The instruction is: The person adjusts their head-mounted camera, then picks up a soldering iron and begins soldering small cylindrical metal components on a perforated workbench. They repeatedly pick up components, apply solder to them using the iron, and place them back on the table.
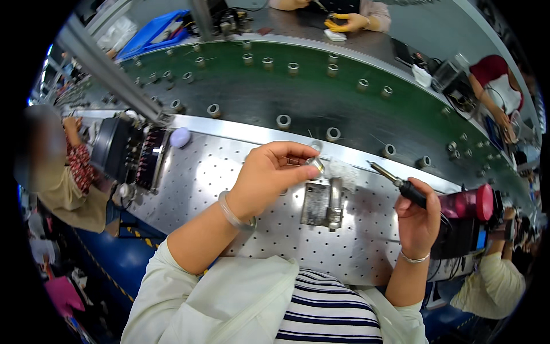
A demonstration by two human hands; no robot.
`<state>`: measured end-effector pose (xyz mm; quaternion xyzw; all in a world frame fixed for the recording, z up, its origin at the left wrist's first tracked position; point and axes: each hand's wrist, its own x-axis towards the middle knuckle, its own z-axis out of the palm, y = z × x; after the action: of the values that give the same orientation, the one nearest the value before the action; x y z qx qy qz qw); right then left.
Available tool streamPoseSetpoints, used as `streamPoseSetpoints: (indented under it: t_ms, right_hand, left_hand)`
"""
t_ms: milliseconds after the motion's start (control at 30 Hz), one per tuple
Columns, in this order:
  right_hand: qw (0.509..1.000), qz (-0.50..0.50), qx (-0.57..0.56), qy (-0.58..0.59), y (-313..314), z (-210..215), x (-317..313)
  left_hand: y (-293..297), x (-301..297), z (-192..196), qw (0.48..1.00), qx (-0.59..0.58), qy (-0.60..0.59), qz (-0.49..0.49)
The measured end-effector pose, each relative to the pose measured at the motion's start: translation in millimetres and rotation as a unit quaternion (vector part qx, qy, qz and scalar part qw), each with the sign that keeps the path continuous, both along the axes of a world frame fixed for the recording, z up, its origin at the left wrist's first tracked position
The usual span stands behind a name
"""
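My left hand [268, 175] pinches a small silver metal ring-shaped part [315, 167] between thumb and fingers, above the perforated metal worktop. A thin wire seems to stick out beside the fingers. My right hand [417, 221] grips a soldering iron [411, 191] by its black handle. The iron's metal tip points up and left, apart from the ring-shaped part. Between my hands a metal fixture [322, 203], a flat plate with a cylinder along its right side, lies on the worktop. Some whitish material [342, 171] lies just behind it.
Beyond the worktop runs a green conveyor belt [246, 86] carrying several similar metal rings. A purple ball-like object [180, 137] and a dark tray of small parts [152, 157] stand left. At right are a red-pink container [467, 203] and a black box [458, 239]. Co-workers sit around.
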<state>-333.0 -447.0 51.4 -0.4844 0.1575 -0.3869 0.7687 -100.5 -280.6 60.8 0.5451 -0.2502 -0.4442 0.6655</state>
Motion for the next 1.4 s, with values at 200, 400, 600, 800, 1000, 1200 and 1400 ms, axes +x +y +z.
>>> streamPoseSetpoints:
  t_ms: [200, 400, 600, 800, 1000, 1200, 1400]
  right_hand:
    - [1.000, 0.004, -0.012, -0.010, -5, -2, -4]
    - [0.993, -0.062, -0.071, 0.074, 0, 10, 2]
    - [0.980, -0.037, -0.188, 0.057, 1, 0, 7]
    - [0.988, -0.024, -0.125, 0.091, 5, 2, 8]
    - [0.984, -0.049, -0.142, 0.095, 9, 0, 8]
    - [0.983, -0.045, -0.157, 0.086, 6, -3, 5]
    - [0.990, -0.037, -0.131, 0.042, 3, -8, 5]
  left_hand:
    - [-28, 1, -13, 0.986, 0.027, 0.114, -0.117]
    - [-38, 15, -23, 0.959, 0.037, 0.156, -0.232]
    - [-36, 8, -25, 0.938, -0.058, 0.150, -0.309]
    - [-33, 6, -24, 0.947, 0.006, 0.130, -0.292]
    - [-30, 3, -15, 0.949, -0.022, 0.206, -0.237]
    - [-34, 4, -23, 0.948, -0.008, 0.188, -0.256]
    - [-32, 4, -27, 0.944, 0.011, 0.180, -0.275]
